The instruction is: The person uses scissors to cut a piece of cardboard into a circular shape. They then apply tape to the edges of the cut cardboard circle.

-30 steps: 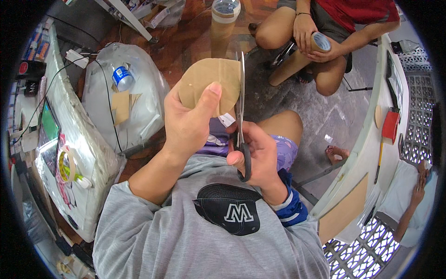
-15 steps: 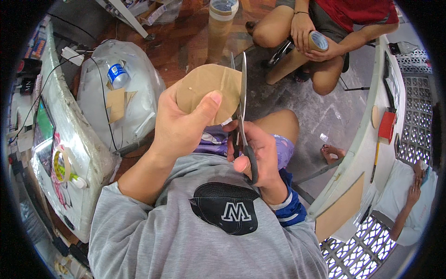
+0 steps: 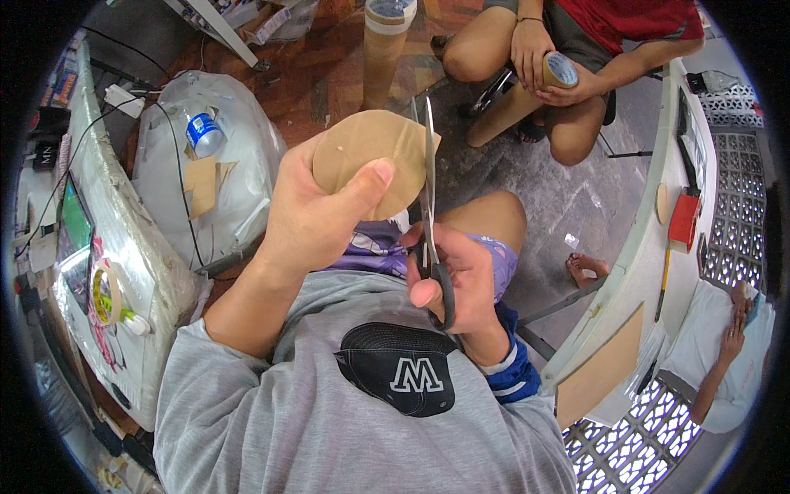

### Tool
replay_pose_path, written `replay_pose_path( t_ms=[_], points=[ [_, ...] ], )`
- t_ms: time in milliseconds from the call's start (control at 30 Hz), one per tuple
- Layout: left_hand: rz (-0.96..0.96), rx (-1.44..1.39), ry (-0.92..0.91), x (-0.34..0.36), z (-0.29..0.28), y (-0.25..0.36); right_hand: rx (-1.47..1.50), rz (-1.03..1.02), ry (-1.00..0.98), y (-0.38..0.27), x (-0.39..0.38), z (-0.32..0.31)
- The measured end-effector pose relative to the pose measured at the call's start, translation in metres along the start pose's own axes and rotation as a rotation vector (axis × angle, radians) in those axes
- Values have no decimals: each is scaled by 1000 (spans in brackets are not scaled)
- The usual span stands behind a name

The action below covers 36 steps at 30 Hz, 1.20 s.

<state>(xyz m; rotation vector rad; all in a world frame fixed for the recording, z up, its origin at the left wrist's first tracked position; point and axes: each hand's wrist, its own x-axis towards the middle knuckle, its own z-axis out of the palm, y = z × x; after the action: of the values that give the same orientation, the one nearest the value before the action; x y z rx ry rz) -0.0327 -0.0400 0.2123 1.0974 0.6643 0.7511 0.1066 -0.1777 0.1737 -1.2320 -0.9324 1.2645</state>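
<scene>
We seem to be in a small, cluttered craft workroom: black-handled steel scissors (image 3: 429,221) work at a round brown cardboard piece (image 3: 352,150), and a tall brown cardboard tube (image 3: 382,70) stands nearby. We see yellow-green and tan tape rings (image 3: 104,286) on a plastic-wrapped white table (image 3: 160,354), a rectangular red box (image 3: 683,224) on a long white table (image 3: 632,267), and patterned openwork blocks (image 3: 737,189) walling one side.

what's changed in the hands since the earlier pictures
The blades of the scissors, wider apart half a second ago, have closed slightly, and a corner of the cardboard now sticks out right past them. Nothing was grasped or let go: the left hand still holds the cardboard, the right hand the scissors. The other person's hands stay on the tube.
</scene>
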Motion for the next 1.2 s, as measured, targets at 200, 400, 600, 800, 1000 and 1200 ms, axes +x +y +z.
replay_pose_path(
  t_ms=[200,400,600,800,1000,1200],
  points=[
    [-21,8,-20,0,0,-1,78,16,-5,2,-1,0],
    [-68,78,-89,-2,-4,5,210,9,-11,1,0,2],
    [-62,30,-128,0,-5,8,194,-1,-2,1,-3,1],
    [-80,7,-149,1,-9,7,137,29,-23,5,-9,-2],
    [-106,4,-203,4,-18,6,230,28,-64,1,-3,1],
    [-79,-46,-225,4,-14,5,282,77,-55,-3,-3,5]
  ],
)
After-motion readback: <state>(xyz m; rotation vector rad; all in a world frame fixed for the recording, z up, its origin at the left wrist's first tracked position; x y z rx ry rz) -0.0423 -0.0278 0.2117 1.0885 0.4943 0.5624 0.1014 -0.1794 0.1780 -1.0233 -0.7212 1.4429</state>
